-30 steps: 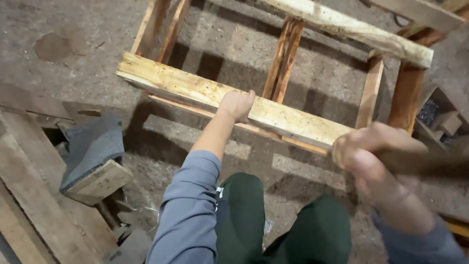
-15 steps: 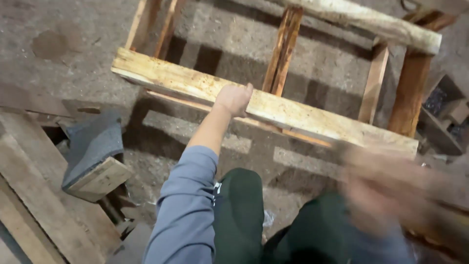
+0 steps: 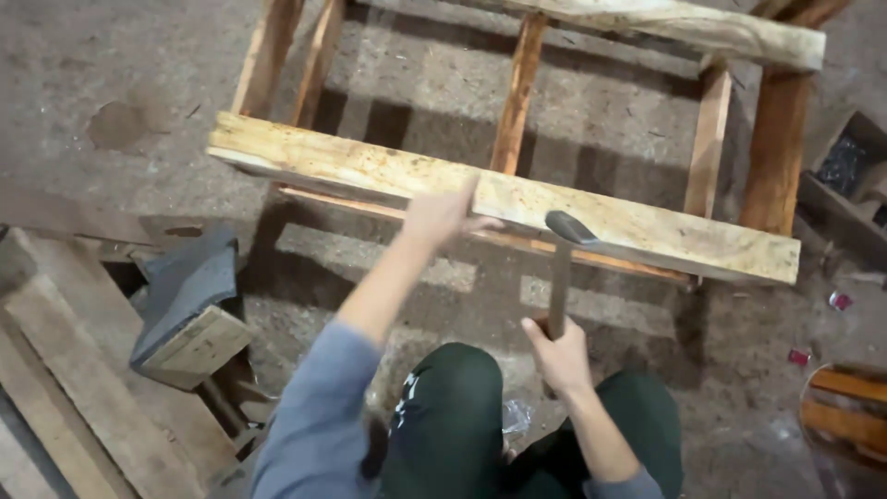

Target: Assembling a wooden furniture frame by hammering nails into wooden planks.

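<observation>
A long pale plank (image 3: 647, 226) lies across a wooden frame (image 3: 517, 92) on the dirt floor. My left hand (image 3: 442, 214) rests on the plank's near edge, fingers bent; whether it pinches something small there is hidden. My right hand (image 3: 559, 356) grips the wooden handle of a hammer (image 3: 565, 242), whose dark metal head sits on the plank just right of my left hand. My knees in dark green trousers (image 3: 453, 416) are below, close to the frame.
Rough boards (image 3: 74, 397) and a dark grey block on a wooden piece (image 3: 185, 305) lie at the left. A box with dark contents (image 3: 845, 166) stands at the right edge, with small red bits (image 3: 799, 356) on the floor near it.
My right hand has swung the hammer down from the raised position at the right onto the plank. My left hand stays on the plank's near edge.
</observation>
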